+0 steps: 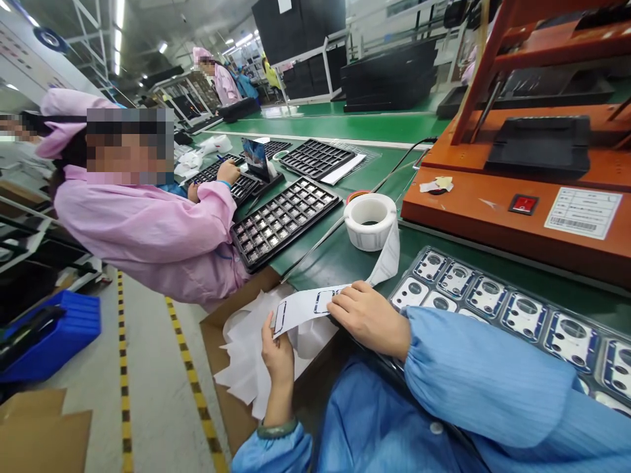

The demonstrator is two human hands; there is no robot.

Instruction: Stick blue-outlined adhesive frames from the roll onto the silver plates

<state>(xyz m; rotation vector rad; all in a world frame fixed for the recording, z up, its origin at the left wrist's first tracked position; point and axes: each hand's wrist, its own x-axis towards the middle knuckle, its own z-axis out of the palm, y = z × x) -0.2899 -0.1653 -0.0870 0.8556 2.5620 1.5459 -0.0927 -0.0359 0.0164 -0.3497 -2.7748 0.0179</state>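
Observation:
A white label strip (pixel 300 310) with dark rectangular frame outlines stretches between my hands. My left hand (pixel 279 358) pinches its free end between thumb and fingers, over an open carton. Farther along the strip, my right hand (pixel 372 320) is closed on it near a printed frame; its fingertips cover part of the print. Behind the right hand, the strip runs up to a white roll (pixel 371 220) standing on the green bench. Under my right forearm lies a clear tray (pixel 476 292) with rows of white, dark-edged plates with round holes, partly hidden by my sleeve.
Crumpled white backing paper fills the carton (pixel 217 368) below my left hand. An orange machine (pixel 497 197) with a red switch stands at right. A black tray of small metallic parts (pixel 286 220) lies beyond the roll. A co-worker in pink (pixel 158 230) works at left.

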